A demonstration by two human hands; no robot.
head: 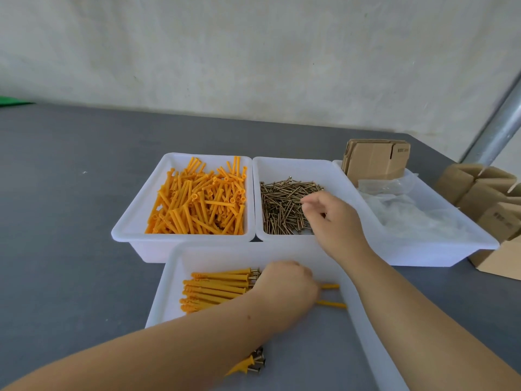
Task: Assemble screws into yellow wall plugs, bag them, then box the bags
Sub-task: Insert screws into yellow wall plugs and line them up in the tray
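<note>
Right hand (335, 221) over screws (284, 207), fingertips pinched; screw held? cannot tell. Left hand (284, 289) curled on plugs (331, 295), near screws. Risk: snagged extras drop, plugs slip.

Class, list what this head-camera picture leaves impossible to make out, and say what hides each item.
- Left hand over the near tray: its back hides the fingertips and how many wall plugs it holds.
- Right hand over the screws: too small to tell whether it pinches one.
- Cardboard boxes: cut by the right edge.
- Box print: too small.
</note>
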